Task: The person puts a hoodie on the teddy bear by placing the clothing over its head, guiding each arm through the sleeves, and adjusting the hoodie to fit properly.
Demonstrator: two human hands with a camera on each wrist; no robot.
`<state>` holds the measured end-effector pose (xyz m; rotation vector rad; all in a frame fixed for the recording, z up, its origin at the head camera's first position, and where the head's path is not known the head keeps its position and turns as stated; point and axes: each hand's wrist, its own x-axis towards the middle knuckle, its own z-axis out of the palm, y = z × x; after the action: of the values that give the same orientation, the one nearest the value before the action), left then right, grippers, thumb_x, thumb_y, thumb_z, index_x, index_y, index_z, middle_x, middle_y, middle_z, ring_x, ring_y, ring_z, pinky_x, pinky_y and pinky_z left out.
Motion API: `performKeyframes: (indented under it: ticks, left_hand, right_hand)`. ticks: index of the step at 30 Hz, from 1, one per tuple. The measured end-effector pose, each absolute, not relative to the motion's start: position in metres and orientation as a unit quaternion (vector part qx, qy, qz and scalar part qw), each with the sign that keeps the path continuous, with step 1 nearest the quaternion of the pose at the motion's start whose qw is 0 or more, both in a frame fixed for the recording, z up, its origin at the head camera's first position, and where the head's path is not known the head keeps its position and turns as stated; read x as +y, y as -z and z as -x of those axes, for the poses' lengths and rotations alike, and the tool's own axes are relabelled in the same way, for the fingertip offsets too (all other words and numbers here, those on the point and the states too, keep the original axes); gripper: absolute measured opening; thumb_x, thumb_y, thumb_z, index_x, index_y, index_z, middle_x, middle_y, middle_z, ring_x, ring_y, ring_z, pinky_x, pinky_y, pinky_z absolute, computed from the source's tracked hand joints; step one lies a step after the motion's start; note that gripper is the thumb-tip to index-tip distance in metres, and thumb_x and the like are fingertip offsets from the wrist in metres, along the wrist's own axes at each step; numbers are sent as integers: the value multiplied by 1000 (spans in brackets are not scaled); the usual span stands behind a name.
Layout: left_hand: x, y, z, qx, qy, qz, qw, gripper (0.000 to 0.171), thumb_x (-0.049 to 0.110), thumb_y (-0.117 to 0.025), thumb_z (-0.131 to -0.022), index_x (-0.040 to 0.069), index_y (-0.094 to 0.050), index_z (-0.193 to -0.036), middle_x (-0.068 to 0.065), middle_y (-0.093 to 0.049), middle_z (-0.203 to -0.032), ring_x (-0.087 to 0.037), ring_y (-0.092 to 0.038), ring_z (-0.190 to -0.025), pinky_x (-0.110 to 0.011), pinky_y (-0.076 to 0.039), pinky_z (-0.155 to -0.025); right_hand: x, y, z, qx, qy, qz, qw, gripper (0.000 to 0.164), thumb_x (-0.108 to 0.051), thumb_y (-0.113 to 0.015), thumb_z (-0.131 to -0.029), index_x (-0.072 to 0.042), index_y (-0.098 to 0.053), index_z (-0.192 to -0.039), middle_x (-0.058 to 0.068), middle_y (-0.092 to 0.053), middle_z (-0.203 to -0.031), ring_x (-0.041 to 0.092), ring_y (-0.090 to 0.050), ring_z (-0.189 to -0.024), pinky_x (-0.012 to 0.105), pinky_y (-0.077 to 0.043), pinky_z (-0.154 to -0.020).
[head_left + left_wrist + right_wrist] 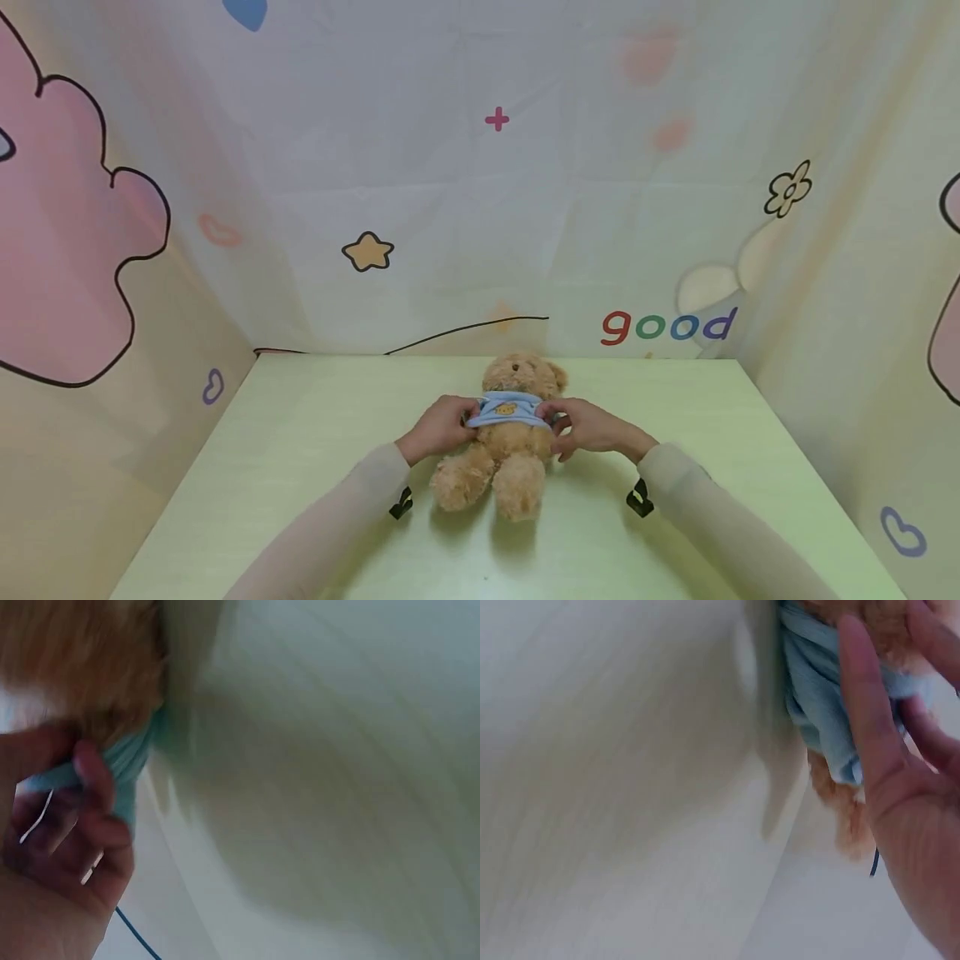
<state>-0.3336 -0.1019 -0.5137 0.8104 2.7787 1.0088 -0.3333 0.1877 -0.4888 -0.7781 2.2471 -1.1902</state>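
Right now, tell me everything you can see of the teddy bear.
The teddy bear is tan, fluffy plush lying on its back on the pale green table, head toward the backdrop, legs toward the person. A light blue shirt with a small yellow emblem is bunched around its chest. The left hand and right hand pinch the shirt's sides.

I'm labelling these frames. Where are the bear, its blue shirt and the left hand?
bear (517, 373): head view, on its face.
shirt (504, 409): head view, on the chest panel by the yellow patch.
left hand (437, 427): head view, on the back of the hand gripping the shirt's edge.
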Motion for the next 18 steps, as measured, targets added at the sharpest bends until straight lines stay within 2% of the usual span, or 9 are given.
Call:
performKeyframes:
  ticks: [2, 5, 8, 10, 13, 18]
  left_hand:
    - [-98, 514, 332, 920, -289, -263, 3, 23, 5, -66, -85, 14, -50, -71, 1, -60, -75, -9, -39, -55, -22, -28, -51]
    - [-94, 512, 331, 936, -237, -257, -41, 27, 4, -65, -84, 16, -46, -69, 3, -48, -66, -9, -33, -57, -23, -25, -53]
    - [-92, 508, 330, 943, -212, -247, -75, 31, 6, -66, -85, 16, -43, -67, 4, -42, -62, -10, -31, -56, -24, -23, -53]
    - [-90, 505, 328, 944, -209, -238, -87, 32, 5, -67, -84, 16, -42, -67, 4, -42, -61, -10, -32, -56, -25, -23, -52]
    - [-90, 505, 327, 942, -224, -235, -83, 29, 4, -68, -83, 15, -44, -69, 3, -43, -63, -11, -34, -57, -25, -26, -53]
    - [-101, 508, 330, 930, -273, -245, -31, 21, 11, -69, -85, 15, -50, -79, 3, -46, -68, -9, -38, -59, -24, -30, -57]
  right_hand:
    - [182, 490, 329, 851, 398, 290, 183, 27, -3, -70, -85, -7, -58, -109, 7, -59, -91, 12, -59, -73, 35, -58, -56]
    - [171, 490, 324, 893, 321, 310, 60, 17, -6, -72, -82, -10, -59, -91, 0, -61, -78, 6, -53, -64, 24, -48, -50]
    - [161, 492, 323, 918, 232, 316, -64, 21, -6, -73, -83, -14, -53, -79, -4, -59, -72, 7, -46, -60, 21, -37, -53]
    - [157, 494, 321, 925, 178, 314, -121, 25, -5, -73, -84, -14, -50, -78, -4, -61, -73, 10, -50, -60, 24, -36, -55]
    - [154, 497, 319, 932, 134, 304, -147, 24, -6, -70, -88, -14, -49, -80, -1, -64, -75, 12, -56, -62, 25, -39, -55]
    - [158, 490, 317, 932, 205, 288, -79, 16, -2, -67, -84, -13, -56, -87, -1, -58, -73, 11, -49, -63, 25, -38, -59]
